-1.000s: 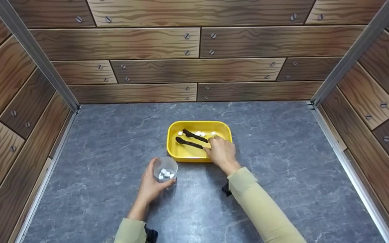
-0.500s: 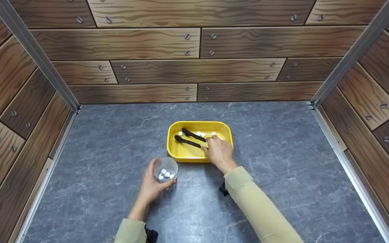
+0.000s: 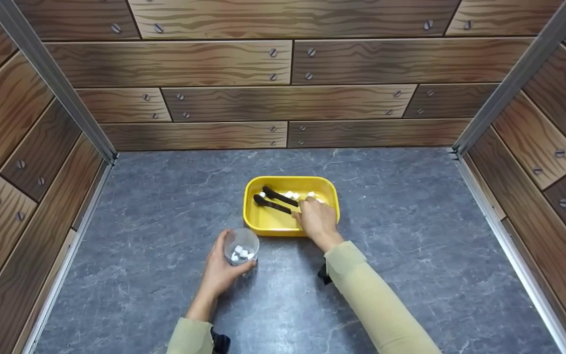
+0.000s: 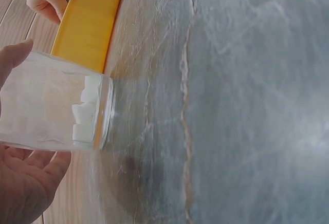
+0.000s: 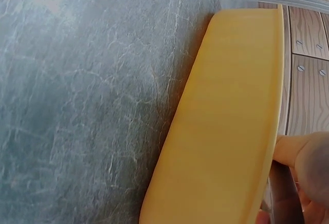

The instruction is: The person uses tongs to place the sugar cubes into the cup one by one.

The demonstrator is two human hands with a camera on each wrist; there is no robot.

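My left hand (image 3: 221,270) holds a clear plastic cup (image 3: 241,237) upright on the grey surface, thumb on one side and fingers on the other. Several small white cubes (image 4: 85,111) lie at the cup's bottom. Over the yellow tray (image 3: 275,231), my right hand (image 3: 318,221) grips a pair of tongs (image 3: 278,206) with black ends. Their two ends are spread apart and point left, near a white cube (image 3: 263,195). More white cubes (image 3: 293,195) lie along the tray's far side. In the right wrist view the tray wall hides the tong ends.
The cup stands close to the tray's near left corner. Wood-patterned panels (image 3: 283,103) wall the grey marbled surface (image 3: 165,206) at the back and both sides, with metal rails (image 3: 76,108) at the corners.
My right hand has shifted slightly left with the tongs, bringing their ends closer to the leftmost cube. My left hand and the cup stay in place.
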